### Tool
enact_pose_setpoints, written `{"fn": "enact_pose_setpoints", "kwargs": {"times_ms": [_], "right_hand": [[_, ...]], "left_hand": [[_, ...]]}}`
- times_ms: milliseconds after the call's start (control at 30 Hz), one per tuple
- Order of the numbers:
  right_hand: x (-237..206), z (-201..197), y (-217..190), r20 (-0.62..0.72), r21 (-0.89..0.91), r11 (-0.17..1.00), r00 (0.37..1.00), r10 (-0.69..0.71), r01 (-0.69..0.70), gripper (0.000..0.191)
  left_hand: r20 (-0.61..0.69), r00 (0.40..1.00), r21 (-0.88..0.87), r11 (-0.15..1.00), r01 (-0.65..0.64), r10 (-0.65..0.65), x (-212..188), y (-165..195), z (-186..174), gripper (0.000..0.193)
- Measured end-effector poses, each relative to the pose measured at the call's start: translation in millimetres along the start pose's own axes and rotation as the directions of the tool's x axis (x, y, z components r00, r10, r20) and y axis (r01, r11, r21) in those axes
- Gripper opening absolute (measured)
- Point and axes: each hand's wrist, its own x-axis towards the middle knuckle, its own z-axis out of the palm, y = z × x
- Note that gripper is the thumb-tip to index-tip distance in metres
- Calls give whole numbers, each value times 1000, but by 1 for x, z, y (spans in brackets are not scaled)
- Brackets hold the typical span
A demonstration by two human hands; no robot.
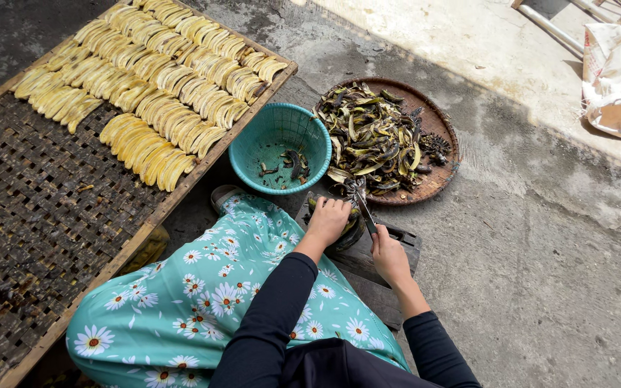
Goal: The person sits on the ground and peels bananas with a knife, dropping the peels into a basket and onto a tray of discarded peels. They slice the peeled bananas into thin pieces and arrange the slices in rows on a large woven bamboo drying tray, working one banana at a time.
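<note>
On a dark wooden block (pixel 389 276) set on the concrete ground (pixel 540 237), just in front of the knees, both hands work at one dark-skinned banana (pixel 352 228). Left hand (pixel 327 220): fingers curled down over the banana, pressing it to the block. Right hand (pixel 388 253): closed around the handle of a knife (pixel 364 208); blade angled up and away, tip near the edge of the round woven tray (pixel 443 126). Tray holds a heap of blackened and greenish peels (pixel 375 140), touching the far end of the block as far as can be seen. Just left of the tray, a teal plastic basket (pixel 279 147), a few dark scraps in its bottom. Far left: a large woven drying rack (pixel 44 215) with a wooden frame; peeled yellow bananas (pixel 159 79) lie side by side in rows over its upper part, lower part bare mesh. Person wears black sleeves and a teal skirt with daisy print (pixel 203 302). Upper right corner: a crumpled white sack (pixel 616 79), well apart from the work.
</note>
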Motion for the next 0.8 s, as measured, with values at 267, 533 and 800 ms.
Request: {"fn": "enact_pose_setpoints", "kwargs": {"times_ms": [267, 533, 800], "right_hand": [[1, -7, -11, 56, 80, 997, 998, -26, 22, 22], [-3, -6, -12, 20, -56, 998, 999, -33, 34, 25], [13, 12, -10, 33, -145, 989, 999, -16, 20, 26]], "left_hand": [[77, 995, -49, 997, 65, -61, -1, 1, -15, 33], [103, 990, -76, 992, 101, -93, 0, 7, -20, 32], [115, 992, -63, 996, 63, -56, 2, 7, -23, 23]]}}
